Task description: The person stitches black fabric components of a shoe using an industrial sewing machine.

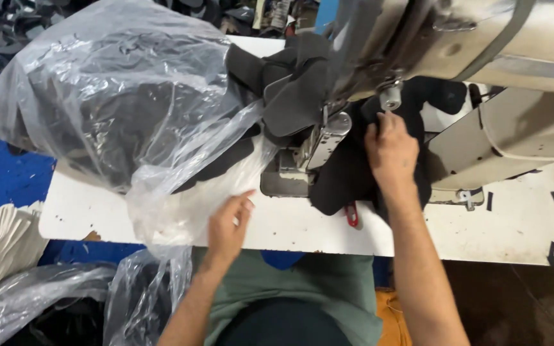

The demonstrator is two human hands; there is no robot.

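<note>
The person is wearing a muted green top over dark trousers. Both forearms are showing bare, with no sleeves reaching them. The left hand (pixel 229 221) and right hand (pixel 389 150) are wearing no gloves or rings.

Left hand (pixel 229 224) lies flat, fingers spread; right hand (pixel 389 148) reaches forward, fingers curled.

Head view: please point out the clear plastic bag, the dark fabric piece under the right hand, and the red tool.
clear plastic bag (pixel 117 83), head view, its crinkled top side
dark fabric piece (pixel 341 176), head view, its lower left part
red tool (pixel 352 216), head view, its red handle
</note>
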